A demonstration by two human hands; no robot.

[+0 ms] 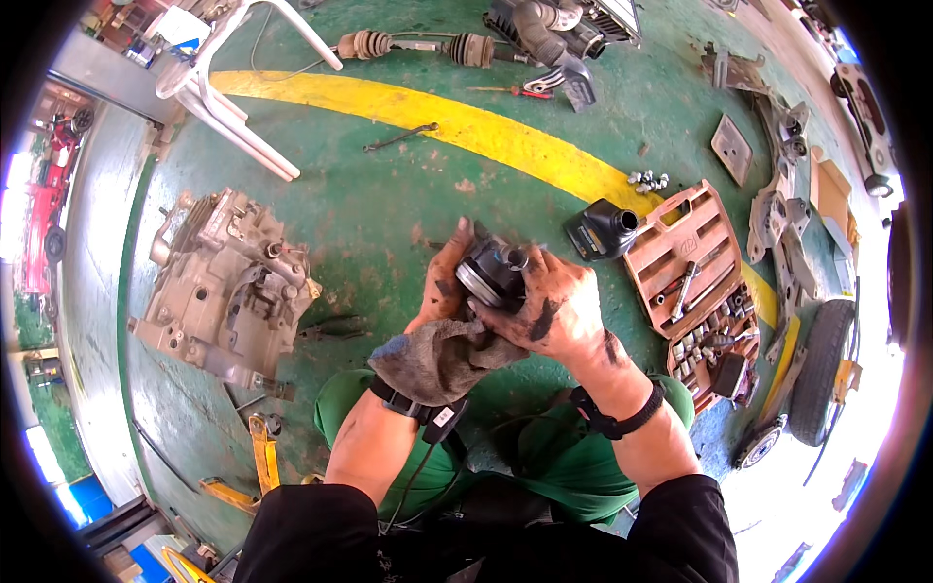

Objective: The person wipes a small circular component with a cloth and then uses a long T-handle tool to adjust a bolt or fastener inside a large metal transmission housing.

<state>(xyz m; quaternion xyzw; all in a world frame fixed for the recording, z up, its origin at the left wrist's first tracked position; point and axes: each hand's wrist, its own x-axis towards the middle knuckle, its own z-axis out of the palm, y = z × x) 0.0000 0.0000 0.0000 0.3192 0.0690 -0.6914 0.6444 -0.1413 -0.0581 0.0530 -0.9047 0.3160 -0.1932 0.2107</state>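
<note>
Both of my grease-stained hands are in the middle of the head view, closed around a dark cylindrical metal part (493, 271) with a silvery ring. My left hand (440, 284) grips its left side, thumb upward. My right hand (562, 306) wraps its right side. A dirty grey rag (428, 361) hangs beneath the part, over my left wrist, partly hiding that hand. A black plastic bottle (598, 230) stands open just beyond my right hand, beside an orange socket case (685, 248) with tools and sockets. Dark pliers (330, 328) lie left of my hands.
A large metal gearbox housing (219, 291) sits at left. Ahead lie an axle shaft (418, 47), a screwdriver (515, 91), a wrench (398, 137) and a white tubular frame (233, 121). A car subframe (782, 194) and tyre (821, 369) lie at right, yellow tools (262, 457) at lower left.
</note>
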